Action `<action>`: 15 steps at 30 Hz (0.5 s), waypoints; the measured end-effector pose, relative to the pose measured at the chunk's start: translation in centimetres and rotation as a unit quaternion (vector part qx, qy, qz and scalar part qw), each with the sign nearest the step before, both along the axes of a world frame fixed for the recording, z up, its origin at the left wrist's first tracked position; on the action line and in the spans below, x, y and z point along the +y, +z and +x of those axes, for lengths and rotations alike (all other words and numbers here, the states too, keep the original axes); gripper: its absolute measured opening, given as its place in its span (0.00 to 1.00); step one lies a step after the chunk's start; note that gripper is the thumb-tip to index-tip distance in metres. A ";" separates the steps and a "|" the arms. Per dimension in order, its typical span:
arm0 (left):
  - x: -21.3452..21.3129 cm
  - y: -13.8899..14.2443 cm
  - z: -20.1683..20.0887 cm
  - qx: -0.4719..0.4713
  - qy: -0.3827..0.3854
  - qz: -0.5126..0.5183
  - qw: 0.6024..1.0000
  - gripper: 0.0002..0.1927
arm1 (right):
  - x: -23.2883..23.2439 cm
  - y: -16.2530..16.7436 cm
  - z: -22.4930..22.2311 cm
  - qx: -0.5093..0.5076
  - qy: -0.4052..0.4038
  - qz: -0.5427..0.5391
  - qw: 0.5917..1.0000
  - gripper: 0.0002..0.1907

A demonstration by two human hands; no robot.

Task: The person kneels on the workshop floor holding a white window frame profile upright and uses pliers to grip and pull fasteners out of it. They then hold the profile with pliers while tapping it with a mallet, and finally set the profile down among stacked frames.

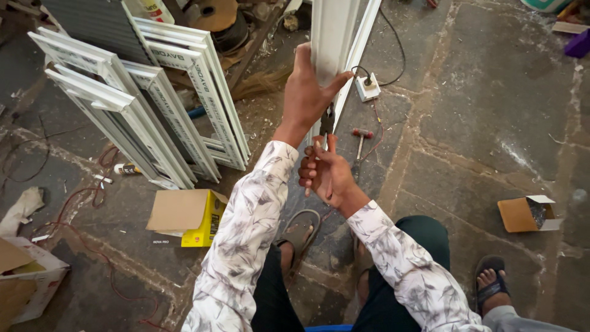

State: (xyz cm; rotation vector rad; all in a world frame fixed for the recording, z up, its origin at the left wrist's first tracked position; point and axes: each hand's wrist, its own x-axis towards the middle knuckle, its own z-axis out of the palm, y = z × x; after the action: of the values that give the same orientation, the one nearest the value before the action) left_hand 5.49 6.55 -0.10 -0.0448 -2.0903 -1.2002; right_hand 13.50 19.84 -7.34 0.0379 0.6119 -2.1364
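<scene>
Left hand (307,92) reaches forward, wrapped around the white frame bar (335,37) at twelve o'clock; right hand (326,172), just below at six o'clock, clutches pliers (326,123).

The left hand (307,92) gripped a white window frame profile (335,43) that stood upright on the stone floor (491,110), while the right hand (326,175) held a small dark tool (326,123) against the profile's lower edge. Finished white frames (141,104) leaned together at the upper left, a yellow cardboard box (190,216) lay near the left sleeve, and a hammer (360,140) lay just beyond the hands.
</scene>
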 end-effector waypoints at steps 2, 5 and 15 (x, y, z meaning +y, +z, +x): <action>0.0 -0.1 -0.1 0.002 0.001 0.000 1.000 0.38 | -0.1 0.2 0.1 -0.002 -0.004 0.014 1.000 0.10; 0.0 -0.3 -0.2 0.002 0.006 -0.002 1.000 0.38 | -0.5 0.4 0.2 -0.004 -0.024 0.044 0.999 0.07; 0.2 -0.2 0.1 -0.023 0.014 0.015 1.000 0.37 | -1.2 -1.8 -0.3 -0.042 0.001 0.038 0.998 0.05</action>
State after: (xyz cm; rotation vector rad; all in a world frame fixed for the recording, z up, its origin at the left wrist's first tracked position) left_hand 5.61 6.75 -0.33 0.0252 -2.1064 -1.2257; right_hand 13.22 18.63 -9.15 0.1665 0.6428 -2.0973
